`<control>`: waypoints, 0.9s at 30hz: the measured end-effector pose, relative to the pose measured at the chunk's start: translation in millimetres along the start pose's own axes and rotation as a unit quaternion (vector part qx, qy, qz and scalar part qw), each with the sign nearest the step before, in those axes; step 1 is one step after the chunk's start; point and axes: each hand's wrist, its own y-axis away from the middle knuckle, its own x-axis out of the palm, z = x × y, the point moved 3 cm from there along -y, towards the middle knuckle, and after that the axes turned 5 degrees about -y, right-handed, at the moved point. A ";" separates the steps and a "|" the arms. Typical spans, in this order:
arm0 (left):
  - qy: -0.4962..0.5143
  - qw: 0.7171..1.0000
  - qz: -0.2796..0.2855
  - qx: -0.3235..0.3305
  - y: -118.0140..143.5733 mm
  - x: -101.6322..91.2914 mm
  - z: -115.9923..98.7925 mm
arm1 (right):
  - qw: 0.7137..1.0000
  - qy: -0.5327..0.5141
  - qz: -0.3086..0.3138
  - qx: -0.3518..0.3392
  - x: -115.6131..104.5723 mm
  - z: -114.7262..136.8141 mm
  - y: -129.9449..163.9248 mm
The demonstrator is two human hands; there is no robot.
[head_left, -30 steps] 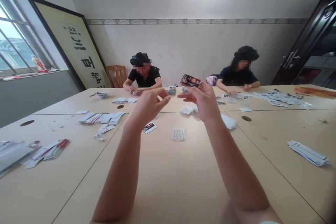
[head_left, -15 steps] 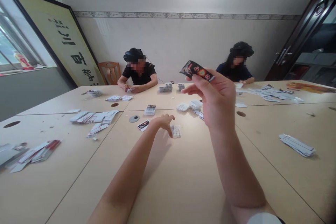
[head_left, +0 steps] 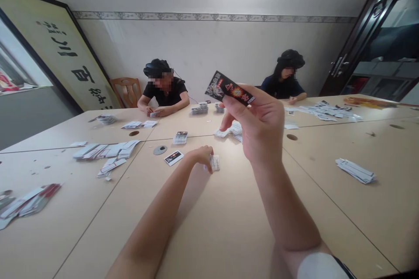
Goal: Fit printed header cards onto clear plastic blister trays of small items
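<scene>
Black card (head_left: 216,82) up off the table (head_left: 196,239), over its middle as seen here, in right hand (head_left: 244,101). Thumb on printed face, fingers behind, clamped on card's right part. Long axis slants upper left to lower right; free end points upper left, printed face toward camera.

Clear box (head_left: 215,164) flat on table, mid-width, well in from near edge. Left hand (head_left: 203,155) over its left part, fingers bent down; can't tell if closed on it.

Left of that hand: white-bordered card (head_left: 173,158), then grey disc (head_left: 160,150); box with black top strip (head_left: 180,138) just beyond. Paper strips (head_left: 106,150) toward left edge, strip bundle (head_left: 355,171) toward right edge. Two people, one in black (head_left: 170,96), one in dark blue (head_left: 278,89), at far edge.
</scene>
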 end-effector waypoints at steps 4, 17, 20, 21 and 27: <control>0.005 0.999 -0.031 0.001 5.9 -11.5 7.2 | 1.000 0.011 0.012 0.006 0.6 4.6 1.3; 0.035 0.999 0.012 -0.031 7.9 -6.7 15.0 | 0.999 0.020 -0.019 -0.044 -12.6 11.6 -0.4; 0.030 0.999 -0.009 -0.037 9.2 -10.9 17.8 | 0.997 0.025 -0.035 -0.066 -15.6 14.6 -0.9; 0.028 0.998 -0.029 -0.038 10.9 -14.9 19.9 | 0.996 0.032 -0.043 -0.077 -17.4 14.2 -1.6; 0.037 0.940 -0.338 -0.020 57.5 -70.4 32.2 | 0.992 0.090 -0.038 -0.076 -27.2 -3.9 -14.2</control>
